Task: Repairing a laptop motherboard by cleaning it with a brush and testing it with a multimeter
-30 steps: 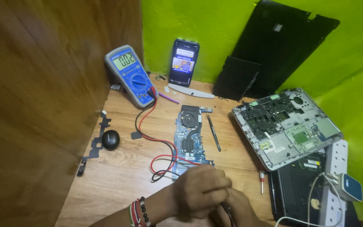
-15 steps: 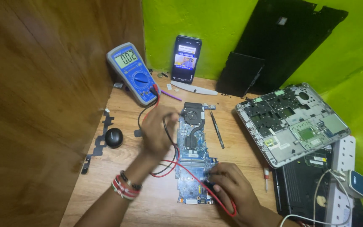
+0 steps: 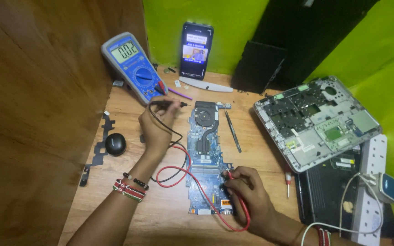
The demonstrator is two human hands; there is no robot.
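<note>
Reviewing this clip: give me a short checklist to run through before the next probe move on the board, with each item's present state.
1. Black probe gripped in the left hand: ok.
2. Black probe's tip on the blue circuit board: not ok, it sits in the air just left of the fan.
3. Red probe gripped in the right hand, at the board's lower part: ok; exact contact point cannot tell.
4. Multimeter switched on, display lit: ok.
5. Both leads plugged into the multimeter: ok.
6. Tweezers clear of the board: ok, lying beside its right edge.
</note>
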